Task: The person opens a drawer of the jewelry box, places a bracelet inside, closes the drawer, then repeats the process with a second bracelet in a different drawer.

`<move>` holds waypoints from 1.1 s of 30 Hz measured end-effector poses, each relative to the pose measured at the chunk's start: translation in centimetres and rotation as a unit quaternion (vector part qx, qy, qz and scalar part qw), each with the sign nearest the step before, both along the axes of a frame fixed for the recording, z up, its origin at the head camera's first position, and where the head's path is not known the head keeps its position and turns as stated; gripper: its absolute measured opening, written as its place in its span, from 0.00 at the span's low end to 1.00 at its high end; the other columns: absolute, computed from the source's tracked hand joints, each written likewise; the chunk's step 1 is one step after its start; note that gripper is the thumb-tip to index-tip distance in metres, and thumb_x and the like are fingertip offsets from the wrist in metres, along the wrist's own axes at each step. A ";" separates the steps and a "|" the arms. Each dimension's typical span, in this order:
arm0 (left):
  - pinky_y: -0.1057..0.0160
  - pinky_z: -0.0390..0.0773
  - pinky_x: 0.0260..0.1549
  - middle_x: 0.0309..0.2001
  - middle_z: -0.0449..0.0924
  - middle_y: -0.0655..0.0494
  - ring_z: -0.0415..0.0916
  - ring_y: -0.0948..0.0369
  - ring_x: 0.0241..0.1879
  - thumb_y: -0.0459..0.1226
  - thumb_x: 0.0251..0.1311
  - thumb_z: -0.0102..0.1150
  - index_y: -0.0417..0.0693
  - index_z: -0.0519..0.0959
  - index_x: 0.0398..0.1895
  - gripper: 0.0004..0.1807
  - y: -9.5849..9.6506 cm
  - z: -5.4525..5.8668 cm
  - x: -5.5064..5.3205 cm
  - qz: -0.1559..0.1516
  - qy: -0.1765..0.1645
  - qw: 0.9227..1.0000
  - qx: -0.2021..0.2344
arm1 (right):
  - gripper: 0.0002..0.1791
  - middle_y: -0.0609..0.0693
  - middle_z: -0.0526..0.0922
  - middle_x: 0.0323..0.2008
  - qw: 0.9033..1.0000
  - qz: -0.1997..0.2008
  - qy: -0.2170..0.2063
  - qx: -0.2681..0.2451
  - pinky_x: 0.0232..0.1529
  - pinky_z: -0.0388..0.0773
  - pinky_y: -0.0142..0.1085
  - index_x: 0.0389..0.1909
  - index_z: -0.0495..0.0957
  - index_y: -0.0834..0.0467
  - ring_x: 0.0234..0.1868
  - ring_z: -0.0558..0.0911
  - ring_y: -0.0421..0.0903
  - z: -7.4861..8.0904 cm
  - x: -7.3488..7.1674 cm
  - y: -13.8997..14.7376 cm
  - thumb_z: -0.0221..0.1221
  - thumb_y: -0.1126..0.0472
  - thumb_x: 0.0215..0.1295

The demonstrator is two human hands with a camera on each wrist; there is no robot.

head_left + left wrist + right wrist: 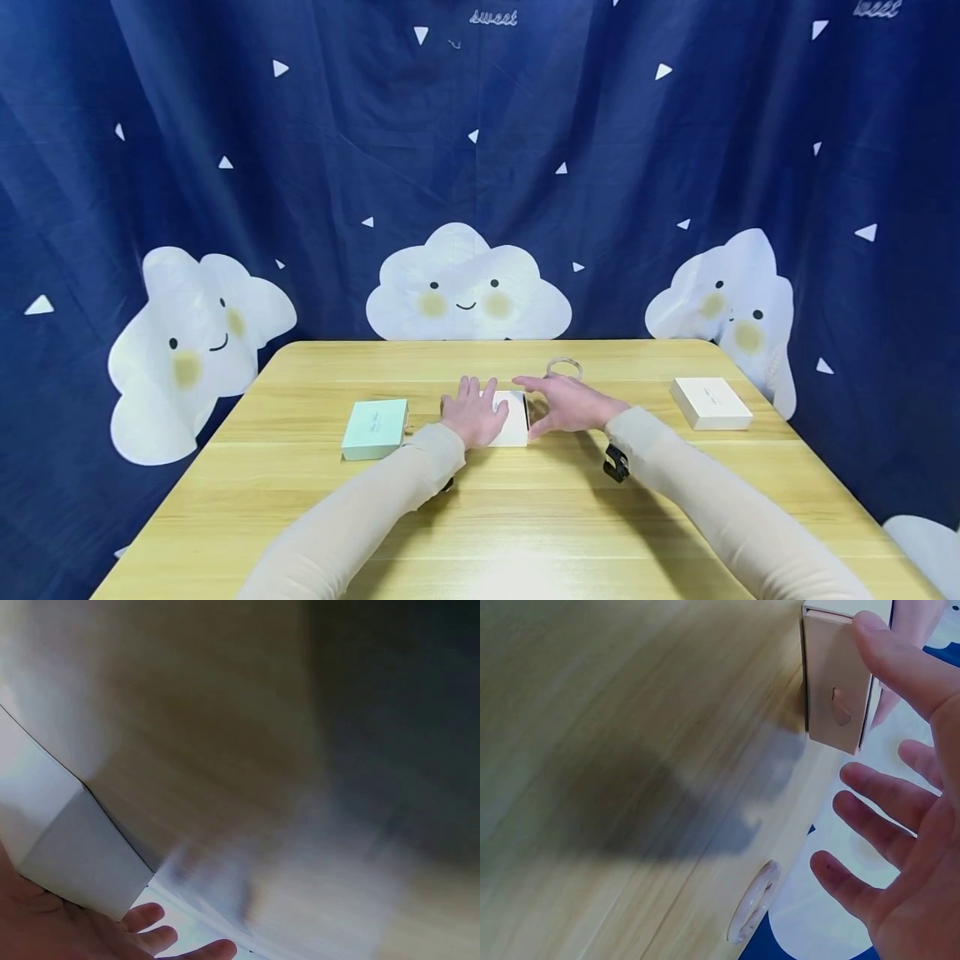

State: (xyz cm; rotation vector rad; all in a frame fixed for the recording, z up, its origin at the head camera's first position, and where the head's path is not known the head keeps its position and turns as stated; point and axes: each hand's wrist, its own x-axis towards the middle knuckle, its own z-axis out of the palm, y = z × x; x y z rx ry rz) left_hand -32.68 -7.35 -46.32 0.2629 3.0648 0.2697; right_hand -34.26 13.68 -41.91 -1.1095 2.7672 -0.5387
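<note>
A small white drawer-style box (pixel 514 423) lies near the middle of the table. My left hand (pixel 474 414) rests over its left part, fingers stretched forward, covering much of the lid. At the box's right end is my right hand (pixel 564 405), fingers spread and holding nothing. The right wrist view shows the thumb by the box's edge and a pinkish drawer front (pixel 826 660) with a small ribbon tab (pixel 841 709) facing this hand. Just beyond the right hand lies a pale marbled bangle (pixel 744 900), partly hidden by that hand in the head view.
To the left sits a mint-green box (pixel 377 425) with a small tab on its right side. Another white box (pixel 711 402) stands at the right. Behind the wooden table (pixel 540 517) hangs a dark blue curtain (pixel 480 183) with clouds.
</note>
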 end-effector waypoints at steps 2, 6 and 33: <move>0.31 0.60 0.65 0.79 0.51 0.41 0.44 0.44 0.80 0.60 0.74 0.22 0.56 0.52 0.81 0.38 0.0 -0.1 -0.1 0.002 -0.003 1.000 -0.004 | 0.53 0.54 0.83 0.58 1.000 -0.001 -0.002 -0.002 0.59 0.74 0.54 0.75 0.64 0.51 0.58 0.77 0.57 0.0 0.0 0.0 0.77 0.44 0.49; 0.31 0.60 0.65 0.79 0.51 0.41 0.44 0.45 0.80 0.60 0.73 0.21 0.57 0.52 0.81 0.38 -0.1 -0.3 -0.3 0.003 -0.005 1.000 -0.004 | 0.51 0.50 0.84 0.51 1.000 0.008 -0.013 -0.010 0.60 0.73 0.52 0.75 0.64 0.52 0.55 0.78 0.56 0.0 0.1 0.0 0.76 0.46 0.50; 0.31 0.58 0.67 0.79 0.53 0.42 0.46 0.45 0.79 0.61 0.74 0.23 0.54 0.55 0.80 0.39 -0.3 -0.2 -0.5 -0.010 -0.002 1.000 -0.016 | 0.49 0.50 0.84 0.53 1.000 0.006 -0.013 -0.011 0.64 0.71 0.54 0.75 0.64 0.46 0.57 0.79 0.55 -0.4 0.4 0.0 0.76 0.48 0.53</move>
